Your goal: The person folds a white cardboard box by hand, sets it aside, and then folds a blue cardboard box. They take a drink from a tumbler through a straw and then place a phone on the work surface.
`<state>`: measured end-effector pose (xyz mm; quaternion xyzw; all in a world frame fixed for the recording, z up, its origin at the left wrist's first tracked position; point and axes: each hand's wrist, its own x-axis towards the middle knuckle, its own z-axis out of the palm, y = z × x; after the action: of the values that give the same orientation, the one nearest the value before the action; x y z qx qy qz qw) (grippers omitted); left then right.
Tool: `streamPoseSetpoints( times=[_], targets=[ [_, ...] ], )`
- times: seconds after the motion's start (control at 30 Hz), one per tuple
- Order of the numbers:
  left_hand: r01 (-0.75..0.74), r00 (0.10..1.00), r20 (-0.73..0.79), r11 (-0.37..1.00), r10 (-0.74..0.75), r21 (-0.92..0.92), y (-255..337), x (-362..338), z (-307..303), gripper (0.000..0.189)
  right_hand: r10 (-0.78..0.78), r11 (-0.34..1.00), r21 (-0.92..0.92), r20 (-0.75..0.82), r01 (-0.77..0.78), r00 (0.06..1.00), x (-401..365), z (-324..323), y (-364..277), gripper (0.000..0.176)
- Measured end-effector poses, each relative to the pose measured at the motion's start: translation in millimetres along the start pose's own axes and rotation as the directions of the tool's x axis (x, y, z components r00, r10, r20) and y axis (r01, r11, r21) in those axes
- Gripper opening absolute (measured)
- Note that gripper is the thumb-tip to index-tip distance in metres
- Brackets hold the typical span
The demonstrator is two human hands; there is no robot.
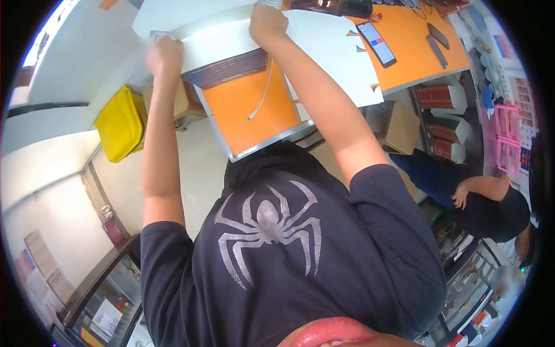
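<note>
A white sheet lies over a stack of dark-edged boards or booklets on the orange table. My left hand, slightly blurred, is closed at the sheet's left end, with a small greyish, shiny piece by its fingers. Toward the far side, my right hand is closed too, and a similar shiny piece shows just past its fingers. What either hand grips is too small and hidden to name. Beside the stack, a white cable hangs down over the orange surface.
More white sheets spread to the right on the orange table. A phone with a lit screen and two dark slim objects lie farther right. At the left stands a yellow bin. Another person is at the right, near shelves.
</note>
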<state>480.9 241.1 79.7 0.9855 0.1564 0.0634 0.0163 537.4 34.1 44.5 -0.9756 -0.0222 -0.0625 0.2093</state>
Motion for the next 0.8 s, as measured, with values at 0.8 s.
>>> streamPoseSetpoints(
  times=[0.8],
  targets=[
    [0.05, 0.96, 0.279, 0.991, -0.014, -0.122, -25, 35, 37, 0.039, -0.05, 0.988, -0.145, -0.009, 0.048, 0.999, 24, 17, -5, 0.018]
  ],
)
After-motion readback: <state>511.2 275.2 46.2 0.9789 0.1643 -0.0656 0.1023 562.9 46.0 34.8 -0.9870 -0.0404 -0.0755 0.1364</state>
